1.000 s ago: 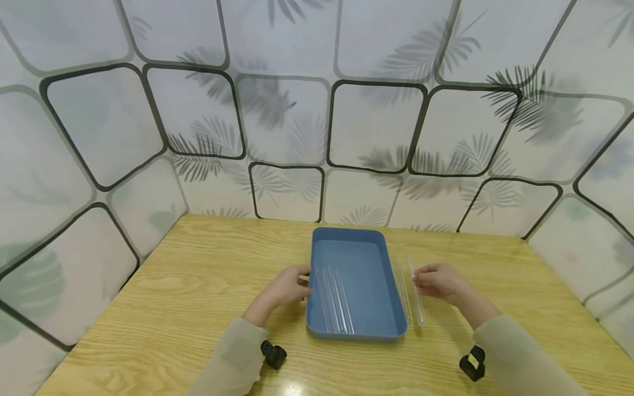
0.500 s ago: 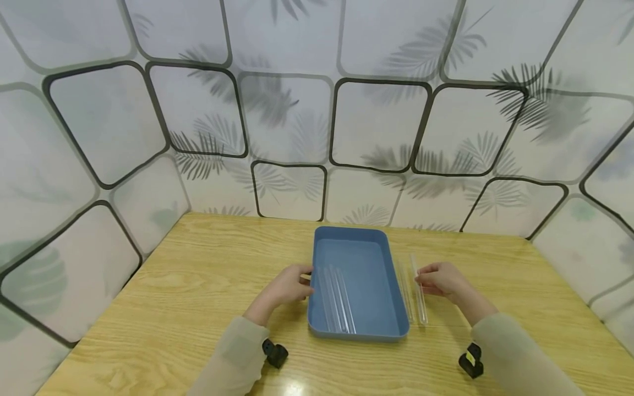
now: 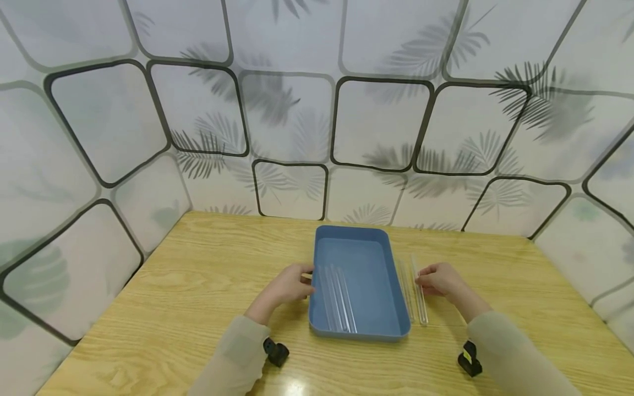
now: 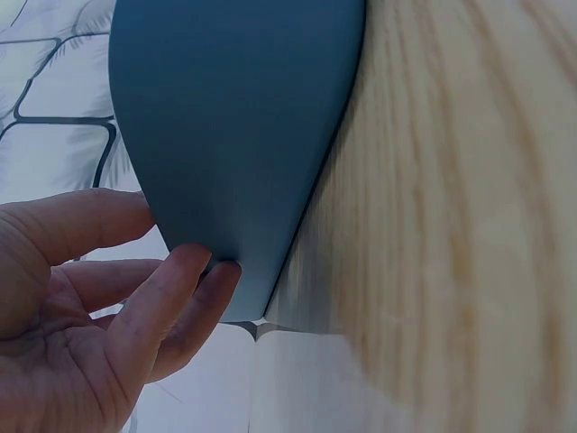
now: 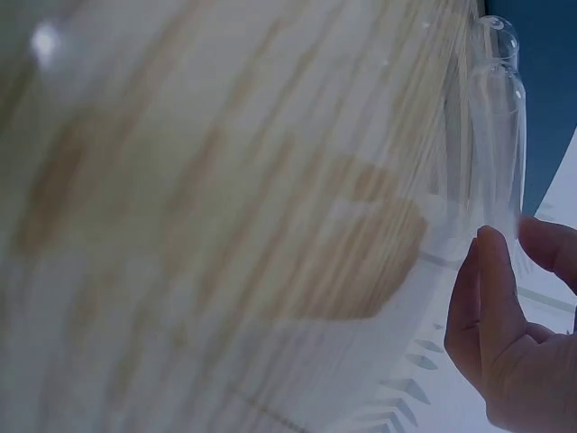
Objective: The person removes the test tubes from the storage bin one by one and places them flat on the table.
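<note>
A blue rectangular tray (image 3: 364, 286) lies on the table, with several clear test tubes (image 3: 338, 300) side by side along its left part. My left hand (image 3: 289, 284) touches the tray's outer left wall with its fingertips. In the left wrist view, that hand (image 4: 117, 298) has its fingers lightly bent against the blue wall (image 4: 234, 117). To the right of the tray, my right hand (image 3: 441, 279) pinches a clear test tube (image 3: 422, 308) between thumb and fingers. The right wrist view shows the tube's rounded end (image 5: 498, 99) pointing away from the fingertips.
Between the pinched tube and the tray's right wall lies more clear tubing (image 3: 406, 291). The wooden table (image 3: 208, 286) meets a leaf-patterned wall covering (image 3: 287, 192) at the back and both sides. A black wrist camera (image 3: 275, 352) sits at the left sleeve.
The head view shifts very slightly. Both hands, the tray and the pinched test tube otherwise stay nearly where they were.
</note>
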Available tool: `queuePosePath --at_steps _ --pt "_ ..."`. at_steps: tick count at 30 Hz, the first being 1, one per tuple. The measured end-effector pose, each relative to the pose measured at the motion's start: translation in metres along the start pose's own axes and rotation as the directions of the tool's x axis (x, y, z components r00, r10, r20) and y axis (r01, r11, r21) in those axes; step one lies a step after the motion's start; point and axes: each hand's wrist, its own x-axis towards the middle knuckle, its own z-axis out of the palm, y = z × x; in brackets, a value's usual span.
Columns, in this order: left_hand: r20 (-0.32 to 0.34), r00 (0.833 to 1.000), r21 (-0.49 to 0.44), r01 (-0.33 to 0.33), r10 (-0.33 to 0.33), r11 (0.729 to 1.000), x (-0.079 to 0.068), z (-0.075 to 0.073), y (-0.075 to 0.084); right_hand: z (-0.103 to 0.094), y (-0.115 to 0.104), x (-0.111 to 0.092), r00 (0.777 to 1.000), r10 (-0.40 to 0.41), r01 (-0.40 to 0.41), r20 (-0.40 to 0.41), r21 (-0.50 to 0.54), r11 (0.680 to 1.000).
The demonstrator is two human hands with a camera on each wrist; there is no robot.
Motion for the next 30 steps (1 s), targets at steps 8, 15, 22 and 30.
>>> queuePosePath --at_steps 8,15,22,30 --pt "0.007 1.0 0.005 -0.007 0.007 1.0 0.0001 -0.0004 0.001 0.0023 0.0006 0.0043 1.0 0.006 -0.007 -0.02 -0.024 1.0" --pt "0.009 1.0 0.009 -0.005 0.005 1.0 -0.0012 -0.0005 0.0024 0.0044 0.0021 0.0069 0.999 0.015 -0.017 -0.045 -0.057 0.998" --pt "0.007 1.0 0.007 0.0 0.0 1.0 -0.001 -0.0005 0.0032 0.0065 0.0018 0.0074 0.998 0.005 -0.012 -0.066 -0.109 0.994" --pt "0.001 1.0 0.0 -0.002 0.002 1.0 -0.0005 -0.0002 0.0018 0.0068 0.0019 0.0082 0.997 0.007 -0.015 -0.075 -0.112 0.994"
